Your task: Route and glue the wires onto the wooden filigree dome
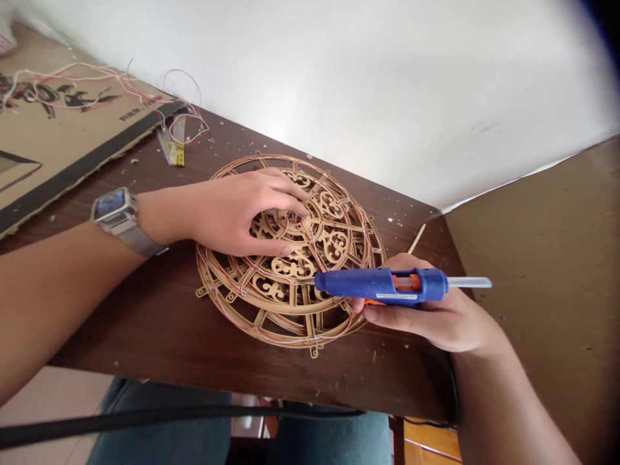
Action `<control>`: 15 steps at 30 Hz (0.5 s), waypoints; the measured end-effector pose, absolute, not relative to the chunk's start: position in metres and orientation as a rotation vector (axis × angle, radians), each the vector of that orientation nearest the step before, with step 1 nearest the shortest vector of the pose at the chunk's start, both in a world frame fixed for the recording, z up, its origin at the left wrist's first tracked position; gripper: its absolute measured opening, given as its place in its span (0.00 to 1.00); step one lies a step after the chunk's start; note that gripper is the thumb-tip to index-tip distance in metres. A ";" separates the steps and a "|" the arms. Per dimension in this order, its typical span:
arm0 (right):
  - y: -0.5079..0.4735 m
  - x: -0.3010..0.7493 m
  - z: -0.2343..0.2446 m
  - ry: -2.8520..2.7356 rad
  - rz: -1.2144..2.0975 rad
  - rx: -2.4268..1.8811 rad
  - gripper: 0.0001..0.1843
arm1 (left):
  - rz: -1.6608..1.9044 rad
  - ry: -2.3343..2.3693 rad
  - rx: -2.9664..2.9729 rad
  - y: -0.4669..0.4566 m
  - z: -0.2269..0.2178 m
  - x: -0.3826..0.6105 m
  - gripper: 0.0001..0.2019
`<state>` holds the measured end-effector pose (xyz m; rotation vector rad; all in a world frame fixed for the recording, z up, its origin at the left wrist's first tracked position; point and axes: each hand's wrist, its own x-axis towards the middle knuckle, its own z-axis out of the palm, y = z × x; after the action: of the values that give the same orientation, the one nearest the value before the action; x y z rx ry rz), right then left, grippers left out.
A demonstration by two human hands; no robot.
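A round laser-cut wooden openwork disc (227, 303) lies flat on the dark table, with scrollwork panels and thin red and white wires running along its rings. My left hand (242, 216) lies over its upper left part, fingers curved down on the fretwork and holding it. My right hand (416, 313) grips a blue hot glue gun (382, 285) with an orange trigger. A glue stick (469, 282) sticks out of the gun's back end. The gun's metal nozzle (310, 281) points left, just above the disc's right side. A silver wristwatch (116, 213) sits on my left wrist.
Flattened printed cardboard (62, 135) with loose wires (130, 87) lies at the table's upper left, near a yellow-labelled packet (173, 152). A thin wooden stick (416, 239) and crumbs lie on the dark table (145, 323). A black cable (145, 420) crosses below the table edge, and a brown board (533, 213) stands right.
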<state>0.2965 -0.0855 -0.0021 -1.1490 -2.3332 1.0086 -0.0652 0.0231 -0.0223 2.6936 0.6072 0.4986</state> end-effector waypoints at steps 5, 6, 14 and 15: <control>-0.087 0.298 -0.001 -2.318 1.027 -1.237 0.15 | 0.514 0.593 2.696 0.024 -0.025 -0.065 0.30; -0.087 0.299 -0.001 -2.328 1.016 -1.239 0.15 | 0.517 0.593 2.694 0.024 -0.025 -0.065 0.29; -0.088 0.302 -0.001 -2.363 0.989 -1.212 0.08 | 0.519 0.600 2.691 0.020 -0.021 -0.062 0.31; -0.089 0.301 -0.001 -2.352 0.996 -1.218 0.08 | 0.501 0.602 2.702 0.019 -0.020 -0.062 0.32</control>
<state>0.3008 -0.0887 -0.0009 -1.2184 -2.3524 0.9959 -0.0616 0.0186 -0.0197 2.7018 0.6015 0.5015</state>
